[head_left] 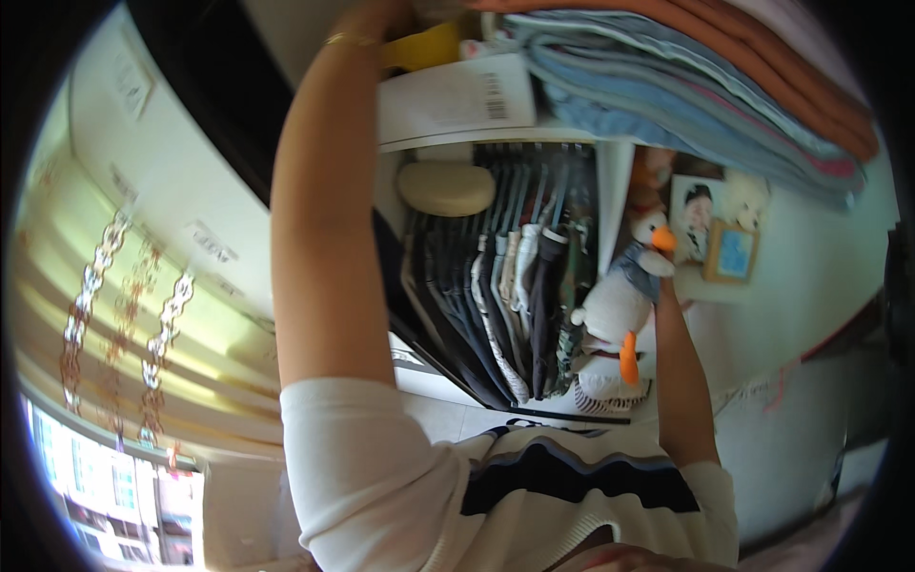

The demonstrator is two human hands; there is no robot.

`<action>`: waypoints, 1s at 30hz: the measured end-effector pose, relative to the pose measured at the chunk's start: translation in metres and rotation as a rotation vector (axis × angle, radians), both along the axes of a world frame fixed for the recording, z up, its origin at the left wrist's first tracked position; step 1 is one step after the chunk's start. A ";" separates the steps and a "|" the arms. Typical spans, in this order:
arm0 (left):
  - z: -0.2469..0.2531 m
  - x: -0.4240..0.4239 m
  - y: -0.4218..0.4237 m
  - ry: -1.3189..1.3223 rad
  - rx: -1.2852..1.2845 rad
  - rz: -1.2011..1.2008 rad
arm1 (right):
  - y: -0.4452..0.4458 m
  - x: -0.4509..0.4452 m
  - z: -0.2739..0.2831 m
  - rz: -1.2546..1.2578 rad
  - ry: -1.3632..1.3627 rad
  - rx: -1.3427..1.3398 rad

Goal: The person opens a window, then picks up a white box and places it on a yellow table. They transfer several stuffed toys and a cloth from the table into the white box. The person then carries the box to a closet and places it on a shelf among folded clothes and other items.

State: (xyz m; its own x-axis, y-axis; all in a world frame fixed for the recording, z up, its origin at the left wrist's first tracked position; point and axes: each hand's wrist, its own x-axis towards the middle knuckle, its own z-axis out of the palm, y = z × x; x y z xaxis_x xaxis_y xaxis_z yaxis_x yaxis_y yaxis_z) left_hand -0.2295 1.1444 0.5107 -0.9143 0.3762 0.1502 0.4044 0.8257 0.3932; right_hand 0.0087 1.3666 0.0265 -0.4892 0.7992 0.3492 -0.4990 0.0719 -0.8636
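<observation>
My left arm reaches up to the top edge of the head view, a thin bracelet at its wrist; my left hand (pixel 392 13) is dark, blurred and partly cut off, beside a yellow item (pixel 429 47). What it touches cannot be made out. On the right, a white plush duck (pixel 615 304) with orange beak and feet and a blue-grey vest hangs tilted before the wardrobe. My right hand (pixel 663 270) is at its upper body, the fingers mostly hidden behind it. A white box or card (pixel 457 100) with a barcode lies on the shelf below my left hand.
Folded blue (pixel 615 93) and rust-coloured textiles (pixel 772 64) overhang the shelf. Below, dark clothes (pixel 465 300) hang beside a beige oval case (pixel 447 188). Right of the duck are a portrait picture (pixel 697 214), a small framed picture (pixel 733 252) and a pale plush toy (pixel 745 204). Chain-like decorations (pixel 168 325) hang at left.
</observation>
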 end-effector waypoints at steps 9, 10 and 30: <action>-0.188 0.102 -0.045 0.812 0.914 -0.857 | 0.003 0.025 -0.004 -0.247 0.036 0.415; -0.220 0.116 -0.051 0.767 0.811 -1.033 | -0.013 0.029 0.009 -0.331 0.065 0.549; -0.439 0.190 -0.170 -0.720 0.746 -1.097 | 0.101 0.003 0.222 -0.252 -1.006 1.261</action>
State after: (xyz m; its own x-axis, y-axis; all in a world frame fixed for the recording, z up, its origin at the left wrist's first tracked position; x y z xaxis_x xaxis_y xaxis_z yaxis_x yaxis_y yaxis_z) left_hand -0.0393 0.9748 0.0713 -0.1982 0.9438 0.2646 0.2146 -0.2217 0.9512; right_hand 0.0114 1.4671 0.2487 -0.8193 0.3618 0.4448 0.3301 0.9320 -0.1498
